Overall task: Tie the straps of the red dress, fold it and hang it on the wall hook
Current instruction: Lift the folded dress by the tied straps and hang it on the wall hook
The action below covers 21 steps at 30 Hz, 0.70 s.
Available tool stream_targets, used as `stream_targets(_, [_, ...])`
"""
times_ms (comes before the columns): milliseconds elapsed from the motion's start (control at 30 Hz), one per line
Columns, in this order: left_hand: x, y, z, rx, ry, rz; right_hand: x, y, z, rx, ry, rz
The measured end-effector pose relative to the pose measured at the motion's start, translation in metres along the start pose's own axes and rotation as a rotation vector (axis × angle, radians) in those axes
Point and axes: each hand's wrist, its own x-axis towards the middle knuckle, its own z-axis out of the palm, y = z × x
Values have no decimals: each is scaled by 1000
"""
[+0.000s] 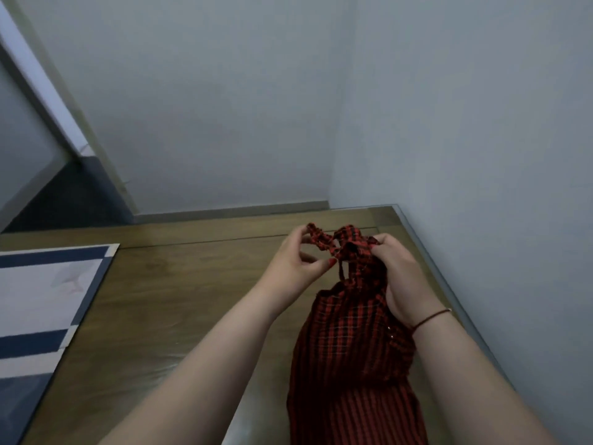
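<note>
The red and black checked dress (349, 348) lies lengthwise on the wooden table (179, 284), its top end raised toward the far wall. My left hand (298, 258) pinches a ruffled strap (317, 237) at its loop, thumb and forefinger closed on it. My right hand (404, 284) grips the bunched top of the dress where the straps gather, a dark red cord around its wrist. A thin strap hangs down between the two hands.
A blue and white patterned mat (48, 300) lies on the table's left part. Pale walls meet in a corner just behind the table, close on the right. A window frame (48, 101) slants at the upper left. No hook shows.
</note>
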Motion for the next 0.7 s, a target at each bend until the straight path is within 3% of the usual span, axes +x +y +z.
stream_targets(133, [-33,54,-3,44,-68,169,-72,-43,4,17,87,-121])
stream_targets(233, [-60,99,-4,215,-72,423,-125,-78,5,23,159,-220])
stream_targets(333, [-89,149,-2,214,-136,574,-177,-113,4,-27,243,-314])
stream_targets(500, [-137,226,12,-29,-310,596,-258,-167,-6,-222,324,-525])
stream_targets(700, [-182,291,52,-384,-695,508,-345,-201,-35,-434,505,-591])
